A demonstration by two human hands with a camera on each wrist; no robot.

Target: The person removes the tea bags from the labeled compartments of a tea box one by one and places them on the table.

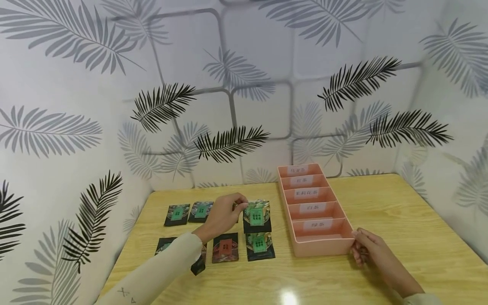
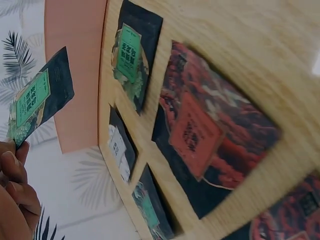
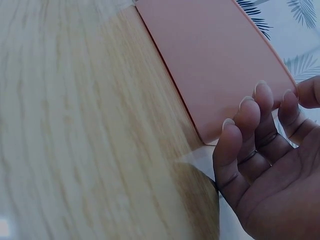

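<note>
My left hand (image 1: 225, 214) pinches the edge of a dark sachet with a green label (image 1: 257, 217). In the left wrist view, this held sachet (image 2: 40, 97) tilts up in the air, gripped at one corner by thumb and fingers. Another green-labelled sachet (image 1: 260, 246) lies on the table just in front of it. Over at the pink divided box (image 1: 324, 248), my right hand (image 1: 373, 254) grips the near right corner. The right wrist view has thumb and forefinger at the box's rim, the other fingers (image 3: 239, 117) loosely curled beside its wall.
A red-labelled sachet (image 1: 225, 248) and several others lie in two rows on the wooden table (image 1: 244, 284), some partly behind my left arm. One has a white label (image 2: 117, 147). Labelled compartments line the box, and a leaf-patterned wall (image 1: 263, 156) stands behind the table.
</note>
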